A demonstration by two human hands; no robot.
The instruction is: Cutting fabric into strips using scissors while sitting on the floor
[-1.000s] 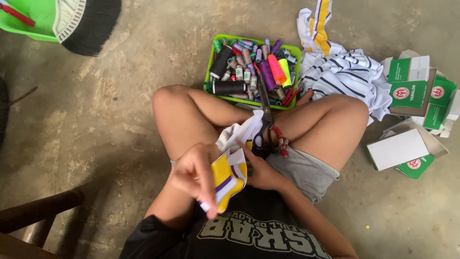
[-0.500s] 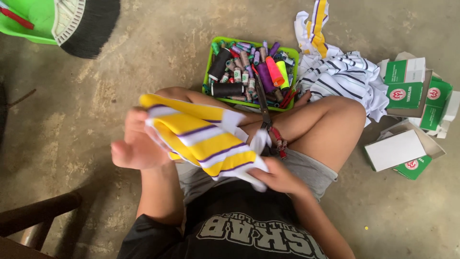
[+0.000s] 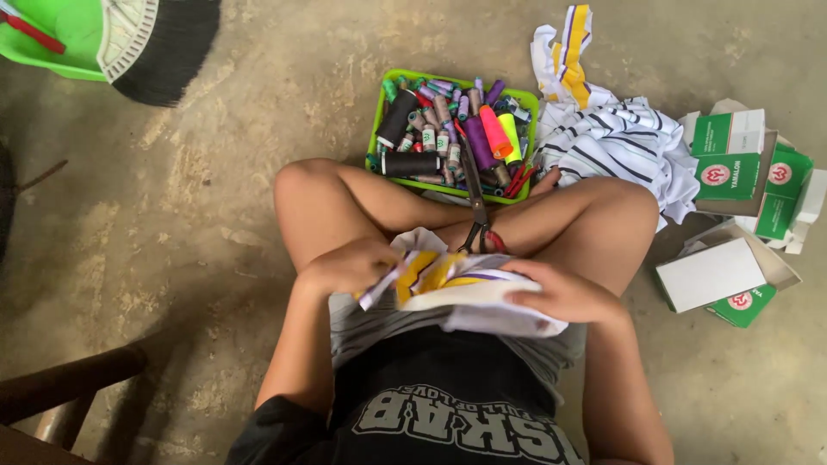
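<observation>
At the far left, a green dustpan (image 3: 52, 43) and a dark broom head (image 3: 159, 47) are seen on the concrete floor (image 3: 172, 215). Compared with half a second ago, when the striped fabric was stretched out wide and lifted over the left knee, the fabric piece (image 3: 465, 288) is now gathered low in the lap, between the crossed legs. The left hand (image 3: 349, 265) is closed on the fabric's left end, where a white corner sticks out to the lower left. The fabric's long axis is laid roughly left to right, tilted slightly down toward the right, with yellow, purple and white stripes bunched at its middle. The right hand (image 3: 560, 293) is pressed flat on its right end, fingers together. Beyond the shins, scissors (image 3: 476, 207) are laid against a green tray (image 3: 377, 120) of thread spools. Further right, striped cloth (image 3: 620, 138) and green-and-white boxes (image 3: 732, 155) are seen.
</observation>
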